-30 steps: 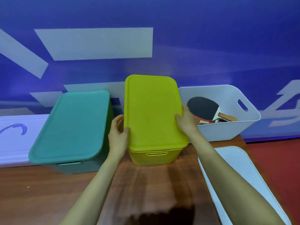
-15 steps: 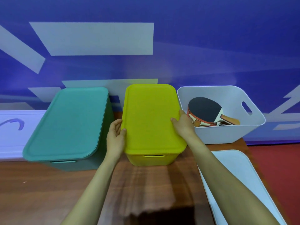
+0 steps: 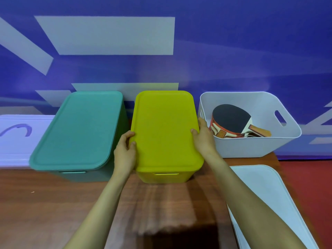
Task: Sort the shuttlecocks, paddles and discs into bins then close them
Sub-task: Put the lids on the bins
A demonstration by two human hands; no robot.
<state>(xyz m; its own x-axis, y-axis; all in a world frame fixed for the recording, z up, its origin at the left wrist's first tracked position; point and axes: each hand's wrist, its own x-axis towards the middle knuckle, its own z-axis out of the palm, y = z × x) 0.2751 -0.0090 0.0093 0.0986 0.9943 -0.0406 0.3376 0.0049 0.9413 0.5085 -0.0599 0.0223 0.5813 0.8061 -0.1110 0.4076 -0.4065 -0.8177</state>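
Note:
A yellow-green lid (image 3: 164,130) lies flat on the yellow-green bin (image 3: 165,177) in the middle of the wooden table. My left hand (image 3: 124,151) grips the lid's left edge and my right hand (image 3: 203,139) grips its right edge. To the left stands a teal bin (image 3: 86,175) with its teal lid (image 3: 80,130) on. To the right an open white bin (image 3: 251,148) holds table tennis paddles (image 3: 233,123), the top one with a black face. What the closed bins hold is hidden.
A white lid (image 3: 267,203) lies on the table at the right front, reaching over the table's edge. A blue and white banner wall (image 3: 161,51) stands right behind the bins. Red floor (image 3: 309,186) shows to the right. Bare wood table (image 3: 45,203) lies in front.
The yellow-green lid was tilted up at the back a second ago and has come down flat onto its bin. Both hands stayed on its side edges.

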